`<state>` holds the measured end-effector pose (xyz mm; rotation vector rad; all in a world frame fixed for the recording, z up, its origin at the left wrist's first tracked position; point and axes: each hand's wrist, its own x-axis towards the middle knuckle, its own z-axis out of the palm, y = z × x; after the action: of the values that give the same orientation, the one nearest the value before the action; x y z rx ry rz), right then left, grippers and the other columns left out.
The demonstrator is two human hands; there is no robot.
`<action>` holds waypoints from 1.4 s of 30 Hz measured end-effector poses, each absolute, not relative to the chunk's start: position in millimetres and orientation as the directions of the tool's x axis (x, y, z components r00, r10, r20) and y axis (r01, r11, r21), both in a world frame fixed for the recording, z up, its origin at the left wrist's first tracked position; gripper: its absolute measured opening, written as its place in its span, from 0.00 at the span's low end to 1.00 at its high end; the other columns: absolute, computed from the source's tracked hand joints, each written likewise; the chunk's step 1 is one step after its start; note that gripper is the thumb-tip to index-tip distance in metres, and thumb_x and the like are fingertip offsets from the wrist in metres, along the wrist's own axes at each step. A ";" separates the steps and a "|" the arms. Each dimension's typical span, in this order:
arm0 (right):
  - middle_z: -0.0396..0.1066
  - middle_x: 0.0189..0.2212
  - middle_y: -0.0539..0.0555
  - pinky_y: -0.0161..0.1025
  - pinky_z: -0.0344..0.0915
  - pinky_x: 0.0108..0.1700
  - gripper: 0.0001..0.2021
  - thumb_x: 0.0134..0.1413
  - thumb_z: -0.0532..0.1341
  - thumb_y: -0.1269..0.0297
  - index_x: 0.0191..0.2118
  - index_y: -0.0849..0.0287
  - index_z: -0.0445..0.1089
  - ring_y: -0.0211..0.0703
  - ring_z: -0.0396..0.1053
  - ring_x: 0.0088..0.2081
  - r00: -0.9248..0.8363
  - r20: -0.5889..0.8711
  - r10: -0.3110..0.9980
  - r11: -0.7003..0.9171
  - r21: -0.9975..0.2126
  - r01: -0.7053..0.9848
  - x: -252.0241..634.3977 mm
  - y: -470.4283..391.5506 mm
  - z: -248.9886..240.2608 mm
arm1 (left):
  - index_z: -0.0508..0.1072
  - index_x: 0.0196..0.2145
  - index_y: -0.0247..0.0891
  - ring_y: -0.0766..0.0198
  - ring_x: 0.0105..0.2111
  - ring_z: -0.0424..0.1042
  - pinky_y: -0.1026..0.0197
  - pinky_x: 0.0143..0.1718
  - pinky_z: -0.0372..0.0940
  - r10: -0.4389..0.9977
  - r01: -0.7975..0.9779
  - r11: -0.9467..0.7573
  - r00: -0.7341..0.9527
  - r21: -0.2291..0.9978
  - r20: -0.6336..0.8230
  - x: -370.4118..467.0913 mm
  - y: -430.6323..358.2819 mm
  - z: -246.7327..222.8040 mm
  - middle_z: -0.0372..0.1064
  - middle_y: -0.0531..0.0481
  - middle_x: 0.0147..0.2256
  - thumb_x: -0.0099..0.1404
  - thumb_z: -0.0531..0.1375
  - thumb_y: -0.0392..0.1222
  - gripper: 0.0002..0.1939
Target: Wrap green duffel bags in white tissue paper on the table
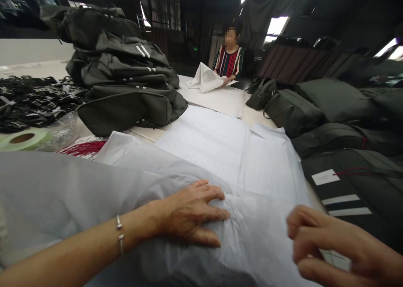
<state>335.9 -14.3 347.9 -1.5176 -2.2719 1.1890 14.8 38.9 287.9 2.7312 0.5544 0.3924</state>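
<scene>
My left hand (pixel 195 213) lies with fingers apart on a crumpled grey-white sheet (pixel 103 190) that spreads across the near part of the table. A silver bracelet (pixel 120 235) circles the left wrist. At the lower right, my right hand (pixel 327 245) hovers with its fingers curled, slightly blurred; whether anything small is between the fingers cannot be made out. Beyond the left hand, thin white sheets (pixel 208 140) lie flat. Near the right hand rests a dark green bag (pixel 374 186) with two white stripes and a white tag (pixel 325 177) on a red cord.
Dark bags are piled high (pixel 126 72) at the back left and more bags (pixel 333 102) lie along the right. Black straps (pixel 40 100), a tape roll (pixel 25 139) and red cords (pixel 83 147) sit at left. Across the table, a person (pixel 229 62) handles white material (pixel 204 79).
</scene>
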 end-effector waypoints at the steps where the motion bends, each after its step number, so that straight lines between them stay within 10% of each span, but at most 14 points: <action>1: 0.69 0.32 0.50 0.35 0.65 0.36 0.08 0.54 0.64 0.57 0.28 0.53 0.74 0.38 0.67 0.32 -0.553 -0.377 0.743 0.220 -0.642 0.734 317.3 -1.1 359.0 | 0.70 0.55 0.45 0.48 0.52 0.67 0.42 0.59 0.56 0.412 0.324 -0.874 0.889 0.363 0.200 14.8 39.2 287.5 0.64 0.40 0.55 0.63 0.60 0.62 0.28; 9: 0.70 0.28 0.47 0.32 0.54 0.24 0.04 0.38 0.69 0.66 0.26 0.57 0.75 0.32 0.62 0.23 -0.597 -0.645 0.477 0.481 -0.377 0.791 215.5 102.2 339.1 | 0.70 0.51 0.43 0.51 0.50 0.67 0.43 0.58 0.56 0.391 0.260 -0.865 0.886 0.430 0.250 14.7 43.4 284.8 0.66 0.42 0.51 0.66 0.57 0.59 0.22; 20: 0.68 0.19 0.49 0.36 0.52 0.23 0.07 0.45 0.64 0.78 0.25 0.58 0.75 0.39 0.66 0.21 -0.721 -0.558 0.412 0.799 -0.159 0.580 205.2 97.3 320.7 | 0.66 0.55 0.44 0.53 0.54 0.62 0.43 0.65 0.48 0.394 0.333 -0.866 0.914 0.374 0.098 11.1 41.7 293.5 0.65 0.46 0.52 0.68 0.58 0.45 0.19; 25: 0.69 0.27 0.54 0.37 0.59 0.26 0.14 0.37 0.75 0.59 0.26 0.59 0.73 0.44 0.68 0.27 -0.805 -0.405 0.433 0.853 -0.104 0.512 203.4 103.8 311.5 | 0.69 0.50 0.44 0.54 0.54 0.64 0.44 0.64 0.50 0.384 0.326 -0.884 0.915 0.335 0.121 14.5 43.8 290.2 0.67 0.48 0.52 0.72 0.51 0.44 0.13; 31: 0.68 0.47 0.58 0.51 0.64 0.52 0.42 0.20 0.76 0.41 0.46 0.59 0.71 0.57 0.68 0.47 -0.875 -0.366 0.318 0.710 -0.519 0.475 223.4 147.6 288.5 | 0.71 0.50 0.48 0.55 0.56 0.64 0.44 0.65 0.51 0.461 0.396 -0.870 0.865 0.294 0.199 16.3 39.5 284.3 0.72 0.51 0.48 0.69 0.59 0.44 0.12; 35: 0.38 0.70 0.60 0.56 0.46 0.66 0.61 0.25 0.75 0.40 0.68 0.50 0.49 0.63 0.41 0.68 -0.839 -0.444 0.315 0.302 -0.791 0.533 253.4 163.0 243.8 | 0.70 0.53 0.47 0.55 0.56 0.65 0.48 0.64 0.55 0.428 0.367 -0.884 0.885 0.290 0.183 16.4 39.8 278.9 0.73 0.51 0.47 0.68 0.59 0.48 0.16; 42: 0.37 0.70 0.61 0.53 0.43 0.67 0.60 0.35 0.67 0.32 0.70 0.52 0.41 0.57 0.40 0.69 -0.854 -0.367 0.368 -0.218 -0.927 0.304 285.0 158.2 180.5 | 0.70 0.49 0.52 0.55 0.56 0.67 0.43 0.66 0.48 0.464 0.368 -0.875 0.822 0.314 0.329 18.3 35.1 239.8 0.74 0.53 0.46 0.67 0.60 0.49 0.13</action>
<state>285.0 158.2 180.5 -0.8338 -1.9360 2.2703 18.3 35.1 239.8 2.7688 0.6419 0.5887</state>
